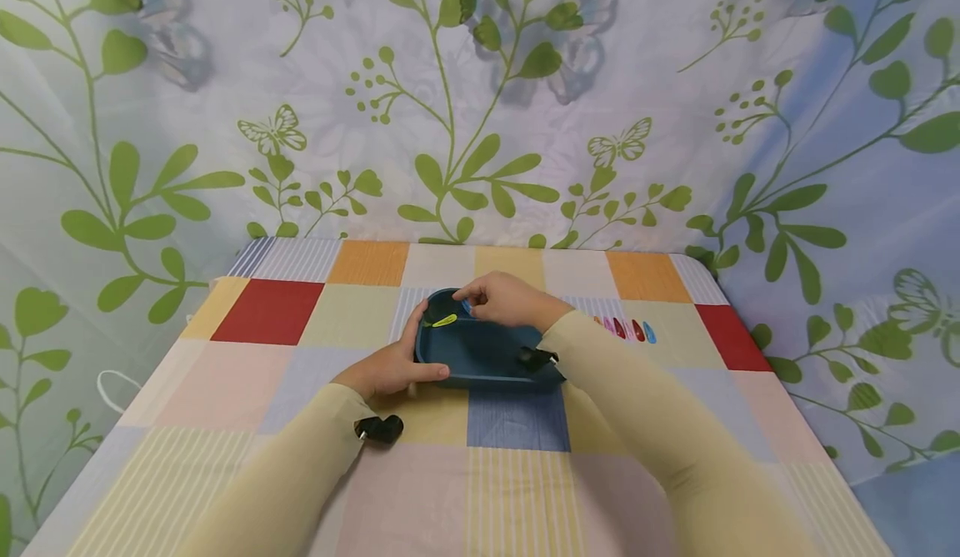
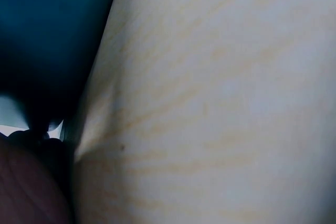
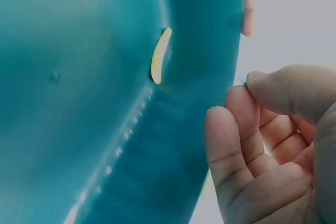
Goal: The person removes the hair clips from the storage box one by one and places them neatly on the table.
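Observation:
A dark teal tray (image 1: 480,361) lies mid-table on the patchwork cloth. My left hand (image 1: 390,367) grips its left rim, with the thumb over the near edge and the fingers along the side. A yellow hair clip (image 1: 444,320) is clipped on the tray's far left wall; the right wrist view also shows this clip (image 3: 160,56) on the tray (image 3: 79,103). My right hand (image 1: 501,298) hovers at the far rim, thumb and forefinger pinching a small blue clip (image 1: 467,307). Only a thin sliver of that clip shows in the right hand (image 3: 262,129). The left wrist view shows little beyond the tray's blue (image 2: 47,35).
A short row of several hair clips (image 1: 626,329), red, pink and blue, lies on the cloth right of the tray. The checked tablecloth (image 1: 270,311) covers the whole table. Leaf-patterned curtains (image 1: 480,123) close in behind and on both sides.

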Available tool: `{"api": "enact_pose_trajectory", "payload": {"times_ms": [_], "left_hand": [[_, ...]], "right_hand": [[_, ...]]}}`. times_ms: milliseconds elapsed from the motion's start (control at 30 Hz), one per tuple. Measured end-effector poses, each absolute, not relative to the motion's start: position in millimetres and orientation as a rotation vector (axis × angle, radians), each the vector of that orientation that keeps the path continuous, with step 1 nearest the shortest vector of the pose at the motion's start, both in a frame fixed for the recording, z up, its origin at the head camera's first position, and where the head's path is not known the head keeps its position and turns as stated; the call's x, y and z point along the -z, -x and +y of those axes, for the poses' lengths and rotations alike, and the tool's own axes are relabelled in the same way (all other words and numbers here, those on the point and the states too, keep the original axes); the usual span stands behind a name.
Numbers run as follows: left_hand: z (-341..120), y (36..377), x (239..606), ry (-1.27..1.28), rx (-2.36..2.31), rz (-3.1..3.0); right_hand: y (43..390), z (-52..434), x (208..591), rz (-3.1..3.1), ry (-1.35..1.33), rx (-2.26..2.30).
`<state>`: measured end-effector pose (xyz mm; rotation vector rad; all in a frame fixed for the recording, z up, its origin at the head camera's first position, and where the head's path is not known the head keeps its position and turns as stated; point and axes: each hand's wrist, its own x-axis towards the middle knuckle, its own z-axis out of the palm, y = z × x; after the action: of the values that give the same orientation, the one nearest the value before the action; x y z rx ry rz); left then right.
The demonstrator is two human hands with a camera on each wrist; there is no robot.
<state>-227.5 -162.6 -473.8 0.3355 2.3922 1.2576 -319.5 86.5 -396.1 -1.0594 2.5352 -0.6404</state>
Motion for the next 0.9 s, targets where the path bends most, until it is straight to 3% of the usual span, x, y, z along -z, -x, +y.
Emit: {"api": "enact_pose_trajectory", "payload": {"times_ms": [533, 900], "left_hand": [[-162.4, 225.0, 472.4, -0.337, -1.229, 2.419], [-161.0, 226.7, 473.5, -0.317, -1.257, 2.412]], "right_hand": [[318.3, 176.4, 374.5, 2.652, 0.784, 0.852], [320.9, 253.3, 384.4, 2.710, 0.563, 0.915]]}}
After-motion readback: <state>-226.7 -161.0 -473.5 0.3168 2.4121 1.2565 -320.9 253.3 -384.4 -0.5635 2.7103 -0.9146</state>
